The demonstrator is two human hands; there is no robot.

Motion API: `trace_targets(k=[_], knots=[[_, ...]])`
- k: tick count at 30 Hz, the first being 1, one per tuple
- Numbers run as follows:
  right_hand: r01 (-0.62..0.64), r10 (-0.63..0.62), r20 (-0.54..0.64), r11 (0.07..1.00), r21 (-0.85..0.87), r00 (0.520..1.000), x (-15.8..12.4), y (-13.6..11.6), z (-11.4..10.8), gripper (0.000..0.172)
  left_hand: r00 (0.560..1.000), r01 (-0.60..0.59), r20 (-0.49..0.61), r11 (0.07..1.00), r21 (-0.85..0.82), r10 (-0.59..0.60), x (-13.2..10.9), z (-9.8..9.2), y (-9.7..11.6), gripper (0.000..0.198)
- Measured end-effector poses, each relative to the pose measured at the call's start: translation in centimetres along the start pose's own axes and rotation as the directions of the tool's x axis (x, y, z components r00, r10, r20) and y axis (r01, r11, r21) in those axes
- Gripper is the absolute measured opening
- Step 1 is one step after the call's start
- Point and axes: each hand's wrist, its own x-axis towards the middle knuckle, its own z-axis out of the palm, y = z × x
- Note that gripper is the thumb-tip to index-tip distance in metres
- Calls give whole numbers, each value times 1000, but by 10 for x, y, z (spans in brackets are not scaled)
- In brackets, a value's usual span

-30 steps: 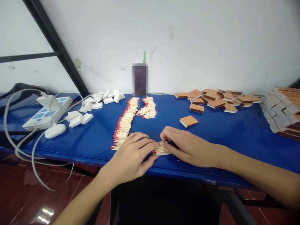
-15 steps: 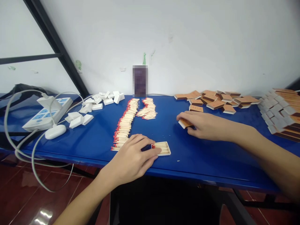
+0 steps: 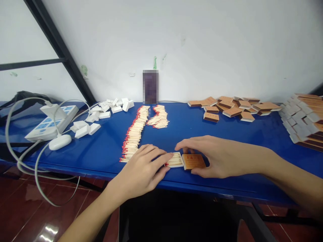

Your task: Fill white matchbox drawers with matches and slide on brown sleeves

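One blue counter (image 3: 242, 137) was underneath. Over it, the right hand (image 3: 214, 156) and the left hand (image 3: 145, 168) had bent fingers: the right ones held an orange cover (image 3: 193, 161), the left ones, just beside, a white tray (image 3: 182, 160) with matches (image 3: 176, 159).

L hand (image 3: 142, 169) on match tray (image 3: 176, 166), R hand (image 3: 217, 156) w/ sleeve (image 3: 194, 161), blue tbl (image 3: 252, 148)
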Motion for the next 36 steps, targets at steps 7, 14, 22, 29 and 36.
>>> trace_targets(k=[7, 14, 22, 29, 36], knots=[[17, -17, 34, 1000, 18, 999, 6, 2, 6, 36, 1000, 5, 16, 999, -51, -4, -1, 0, -1, 30], [54, -54, 0, 998, 40, 999, 7, 9, 7, 36, 1000, 15, 10, 994, -109, -14, 0, 0, -3, 29], [109, -102, -49, 978, 181, 994, 14, -1, 20, 26, 999, 30, -19, 992, -119, -32, -5, 1, -2, 31], [183, -165, -102, 958, 219, 981, 16, 1, 33, 25, 996, 85, 5, 996, -34, -85, -4, -1, 0, 28], [218, -197, -113, 951, 221, 974, 16, 0, 35, 22, 999, 46, 18, 999, -9, -45, -3, -3, 1, 25]])
